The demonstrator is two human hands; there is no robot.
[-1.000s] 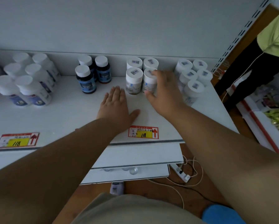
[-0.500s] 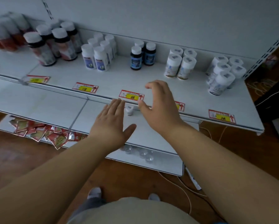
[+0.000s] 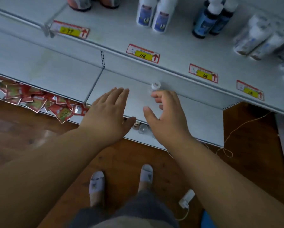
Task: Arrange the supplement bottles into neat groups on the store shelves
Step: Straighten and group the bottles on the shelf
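Mid-frame, a small bottle point(image 3: 155, 86) stands just beyond our right hand point(image 3: 167, 112), whose curled fingers hold nothing; our left hand point(image 3: 108, 112) lies flat, fingers together.

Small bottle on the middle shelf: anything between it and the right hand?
Nothing visible. The small bottle stands alone just beyond the right hand, whose curled fingers nearly reach it. The left hand stays off to the side.

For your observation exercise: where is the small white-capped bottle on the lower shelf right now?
In the head view, the small bottle stands alone on the lower shelf, just beyond the right hand fingertips, below the yellow 118 price tag.
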